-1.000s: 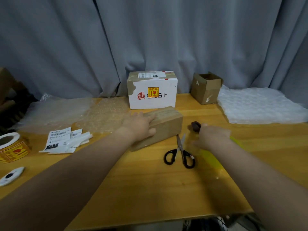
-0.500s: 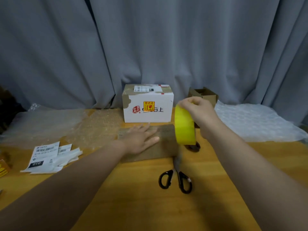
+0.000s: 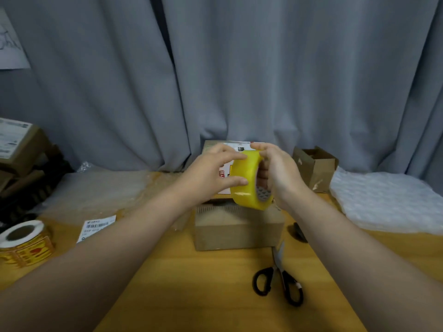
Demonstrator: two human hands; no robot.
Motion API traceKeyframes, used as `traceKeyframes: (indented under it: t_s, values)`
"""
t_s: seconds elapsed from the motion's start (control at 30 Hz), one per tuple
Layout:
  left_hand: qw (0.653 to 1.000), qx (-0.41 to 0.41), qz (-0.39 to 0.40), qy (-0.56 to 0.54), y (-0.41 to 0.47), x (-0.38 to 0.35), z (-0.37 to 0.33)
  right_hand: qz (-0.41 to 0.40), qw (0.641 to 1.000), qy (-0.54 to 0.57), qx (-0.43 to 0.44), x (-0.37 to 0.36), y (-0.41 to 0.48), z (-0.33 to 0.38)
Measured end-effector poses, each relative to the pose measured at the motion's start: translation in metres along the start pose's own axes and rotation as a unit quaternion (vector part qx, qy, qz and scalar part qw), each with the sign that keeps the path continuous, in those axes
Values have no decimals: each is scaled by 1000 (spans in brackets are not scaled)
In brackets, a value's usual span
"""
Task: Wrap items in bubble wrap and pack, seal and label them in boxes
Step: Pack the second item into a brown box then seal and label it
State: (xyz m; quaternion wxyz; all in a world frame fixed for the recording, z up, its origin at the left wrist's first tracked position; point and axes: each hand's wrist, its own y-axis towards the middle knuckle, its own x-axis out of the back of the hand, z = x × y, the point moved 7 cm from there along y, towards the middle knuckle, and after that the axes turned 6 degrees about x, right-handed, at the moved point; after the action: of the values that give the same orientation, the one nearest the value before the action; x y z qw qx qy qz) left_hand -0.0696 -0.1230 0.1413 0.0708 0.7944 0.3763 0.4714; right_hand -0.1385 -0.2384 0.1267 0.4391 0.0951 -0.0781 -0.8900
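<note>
Grey curtain point(image 3: 239, 68), wooden table point(image 3: 203, 295). Right hand point(image 3: 280, 173) grips yellow tape roll point(image 3: 247, 180), fingers through its core; left hand point(image 3: 211, 173) pinches its outer face, above brown box point(image 3: 237, 228). Barcode label point(image 3: 98, 226), writing unreadable.

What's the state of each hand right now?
Left hand: closed, pinching the yellow tape roll on its outer face.
Right hand: closed, gripping the same roll above the brown box.

The white box point(image 3: 239, 146) was mostly hidden by the left hand point(image 3: 211, 173), the right hand point(image 3: 278, 173) and the tape roll point(image 3: 247, 178). A paper label point(image 3: 98, 226), its print unreadably small, was partly covered by a forearm point(image 3: 134, 228).
</note>
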Motion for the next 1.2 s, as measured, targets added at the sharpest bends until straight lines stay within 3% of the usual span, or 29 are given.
traceKeyframes:
  t_s: [0.1,0.27,0.37,0.47,0.5,0.6,0.63,0.67,0.73,0.8,0.83,0.97,1.07,1.13,1.2]
  values:
    - [997,-50,-45,33,3,15,-6,32,998,-51,24,-5,0,3]
    - [975,-146,-15,170,0,16,-25,56,996,-70,24,-9,-3,1]
    - [957,-146,6,252,-1,13,-28,70,994,-74,26,-10,-7,1]
    - [961,-104,8,255,-2,13,-28,71,988,-132,38,-4,-10,6]
    - [963,-89,3,252,-3,14,-29,60,976,-198,67,2,-8,9]
    - [964,-72,-21,256,-7,17,-32,4,891,-412,189,21,-1,24]
    - [965,-74,-28,249,-8,17,-33,17,894,-407,189,26,2,22]
    - [967,-77,-27,242,-10,16,-33,54,920,-353,164,26,4,18]
    - [965,-119,-27,230,-15,14,-40,172,965,-192,51,16,3,4]
    - [944,-191,-34,268,-19,12,-48,245,965,-91,-26,8,-4,-4]
    - [937,-202,-47,282,-19,13,-46,256,963,-78,-21,5,-5,-3]
    - [965,-115,-86,220,-12,19,-27,182,973,-123,67,7,-1,8]
    - [1000,-12,-21,1,-9,12,-2,131,940,-277,151,6,3,18]
    - [983,78,1,-164,-10,6,12,117,911,-355,176,5,4,17]
    - [956,159,13,-245,-9,-2,25,112,894,-395,182,6,6,11]
